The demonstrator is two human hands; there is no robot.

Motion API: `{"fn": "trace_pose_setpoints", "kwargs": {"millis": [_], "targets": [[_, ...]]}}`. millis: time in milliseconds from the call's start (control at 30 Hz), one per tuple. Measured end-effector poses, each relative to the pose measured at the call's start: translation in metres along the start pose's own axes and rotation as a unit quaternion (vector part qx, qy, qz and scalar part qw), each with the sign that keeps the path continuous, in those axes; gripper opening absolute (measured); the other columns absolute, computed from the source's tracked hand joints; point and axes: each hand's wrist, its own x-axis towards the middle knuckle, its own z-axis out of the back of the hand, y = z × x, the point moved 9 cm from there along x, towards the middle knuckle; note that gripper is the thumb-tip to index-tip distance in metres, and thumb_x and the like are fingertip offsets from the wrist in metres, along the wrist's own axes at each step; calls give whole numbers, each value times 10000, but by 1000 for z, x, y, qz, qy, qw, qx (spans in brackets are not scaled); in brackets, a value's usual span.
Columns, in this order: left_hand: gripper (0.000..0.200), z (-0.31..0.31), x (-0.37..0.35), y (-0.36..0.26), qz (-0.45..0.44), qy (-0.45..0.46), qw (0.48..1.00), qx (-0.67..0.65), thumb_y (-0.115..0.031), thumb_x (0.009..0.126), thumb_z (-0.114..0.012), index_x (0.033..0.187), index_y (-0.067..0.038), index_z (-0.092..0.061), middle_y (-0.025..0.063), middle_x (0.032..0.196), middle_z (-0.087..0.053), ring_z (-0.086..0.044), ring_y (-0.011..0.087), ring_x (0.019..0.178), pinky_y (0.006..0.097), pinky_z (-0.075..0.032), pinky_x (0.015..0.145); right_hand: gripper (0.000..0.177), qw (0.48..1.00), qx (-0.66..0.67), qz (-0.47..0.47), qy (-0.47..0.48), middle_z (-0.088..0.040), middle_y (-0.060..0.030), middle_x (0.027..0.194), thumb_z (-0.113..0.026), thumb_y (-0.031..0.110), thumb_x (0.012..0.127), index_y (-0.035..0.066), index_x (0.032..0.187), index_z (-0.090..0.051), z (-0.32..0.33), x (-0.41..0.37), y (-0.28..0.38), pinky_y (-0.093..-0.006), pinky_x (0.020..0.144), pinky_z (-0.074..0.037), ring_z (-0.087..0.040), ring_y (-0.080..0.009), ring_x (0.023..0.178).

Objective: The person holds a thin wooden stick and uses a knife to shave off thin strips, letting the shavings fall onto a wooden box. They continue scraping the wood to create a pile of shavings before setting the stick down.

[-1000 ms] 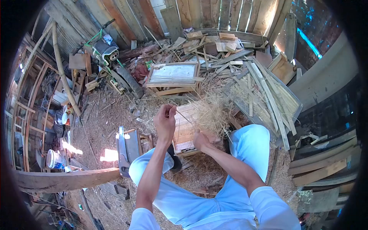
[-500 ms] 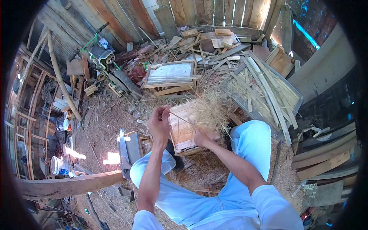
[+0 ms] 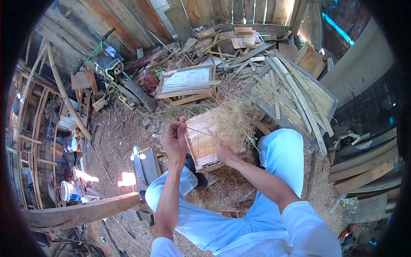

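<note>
A light wooden box or slatted board (image 3: 200, 138) lies between my knees, with a tangled heap of dry straw (image 3: 235, 121) over its right side. My left hand (image 3: 174, 140) is raised at the box's left edge, fingers pinched on one end of a thin brown stalk (image 3: 199, 131). The stalk slants down to the right across the slats. Low over the box, against the front of the straw, my right hand (image 3: 225, 153) is closed. Its fingers are mostly turned away, so I cannot make out what they hold.
A framed white panel (image 3: 187, 81) lies beyond the box. Scrap wood (image 3: 239, 47) is piled by the back wall, and long strips (image 3: 295, 94) lie at right. A machine (image 3: 112, 64) stands back left. A thick wooden beam (image 3: 85, 207) and a dark metal piece (image 3: 147, 167) are near my left knee.
My left hand has shifted slightly down and left, with its fingers turned a little. The stalk lies at a flatter slant. My right hand has hardly moved.
</note>
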Motion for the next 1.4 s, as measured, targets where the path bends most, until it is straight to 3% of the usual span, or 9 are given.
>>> {"fn": "trace_pose_setpoints", "kwargs": {"millis": [267, 567, 667, 800, 867, 1000, 1100, 1200, 1400], "targets": [[92, -1, 4, -4, 4, -18, 1000, -15, -56, 883, -615, 878, 29, -580, 88, 714, -635, -611, 93, 662, 233, -477, 592, 203, 996, 57, 8, -66, -599, -357, 818, -355, 32, 867, -68, 1043, -360, 25, -14, 55, -542, 729, -479, -606, -493, 812], [92, -1, 5, -2, -10, -26, 1000, -10, -53, 884, -608, 853, 26, -571, 88, 721, -644, -605, 90, 644, 239, -484, 586, 320, 999, 16, 11, -28, -611, -343, 837, -376, 57, 872, -63, 1168, -363, 37, -20, 70, -508, 749, -496, -629, -451, 841], [101, -2, 9, -10, -29, -20, 999, 14, -52, 879, -614, 845, 28, -564, 94, 726, -646, -613, 93, 652, 240, -486, 582, 319, 1000, -1, -11, -29, -616, -336, 842, -355, 51, 884, -61, 1183, -356, 23, -8, 36, -503, 740, -501, -638, -436, 829], [93, -1, 8, -13, -29, -24, 999, 25, -44, 879, -608, 841, 24, -557, 103, 715, -645, -620, 105, 640, 247, -489, 578, 315, 998, 1, -49, -27, -616, -336, 867, -346, 69, 894, -58, 1182, -343, 29, -12, 54, -508, 759, -494, -631, -443, 842], [92, -3, 6, -9, -15, -22, 999, 37, -43, 880, -606, 840, 22, -554, 105, 711, -644, -621, 111, 634, 250, -489, 576, 315, 999, -38, 15, -15, -610, -343, 900, -345, 52, 881, -63, 1174, -333, 42, -22, 76, -510, 785, -483, -621, -454, 873], [94, -4, 11, -12, -36, -20, 999, 28, -46, 880, -606, 836, 16, -552, 99, 704, -643, -617, 113, 621, 251, -482, 567, 280, 999, 13, -36, -6, -602, -352, 911, -347, 39, 869, -69, 1126, -341, 15, -7, 28, -518, 801, -469, -607, -468, 901], [83, -4, 8, -10, -36, -10, 997, 68, -47, 882, -603, 851, 17, -561, 92, 702, -641, -619, 109, 622, 248, -479, 564, 304, 1000, 3, -25, 6, -599, -352, 944, -349, 56, 874, -75, 1148, -354, 41, -26, 69, -514, 818, -466, -604, -463, 924], [78, -4, 8, -11, -19, -20, 999, 16, -44, 881, -604, 857, 21, -568, 93, 701, -637, -602, 103, 616, 245, -476, 562, 294, 998, -3, -54, 7, -593, -357, 968, -343, 56, 878, -71, 1140, -378, 20, -10, 24, -503, 829, -468, -600, -459, 945], [72, -2, 8, -8, -9, -25, 1000, 3, -29, 874, -609, 857, 21, -560, 95, 696, -635, -614, 110, 628, 245, -479, 563, 317, 999, -9, -51, -4, -595, -370, 903, -352, 23, 847, -97, 1140, -367, 37, -18, 61, -499, 790, -484, -606, -473, 901]]}}
